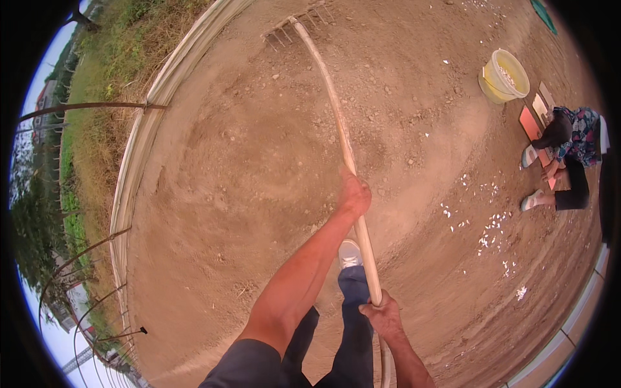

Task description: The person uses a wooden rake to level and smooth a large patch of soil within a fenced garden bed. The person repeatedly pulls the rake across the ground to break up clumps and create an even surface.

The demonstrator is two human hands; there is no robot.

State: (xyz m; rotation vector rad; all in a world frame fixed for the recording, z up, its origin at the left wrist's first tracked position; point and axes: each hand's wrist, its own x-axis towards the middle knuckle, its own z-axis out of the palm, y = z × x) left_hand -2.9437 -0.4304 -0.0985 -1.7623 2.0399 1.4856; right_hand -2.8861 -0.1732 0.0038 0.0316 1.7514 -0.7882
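A long-handled rake (328, 84) reaches from near my body to the far side of the bare soil. Partway along its wooden handle, my left hand (355, 193) is wrapped round the shaft. Lower down, close to my legs, my right hand (383, 312) grips the same handle. The toothed head (294, 27) lies at the far end, its tines on or close to the loose earth; whether they dig in I cannot tell.
At the right a person (579, 139) bends over beside red boards (529, 123). Behind stands a yellowish bucket (503, 77) holding small pale pieces. White bits (493, 226) lie scattered on the soil. Along the left runs a rolled plastic sheet (139, 129) with curved metal hoops (90, 111).
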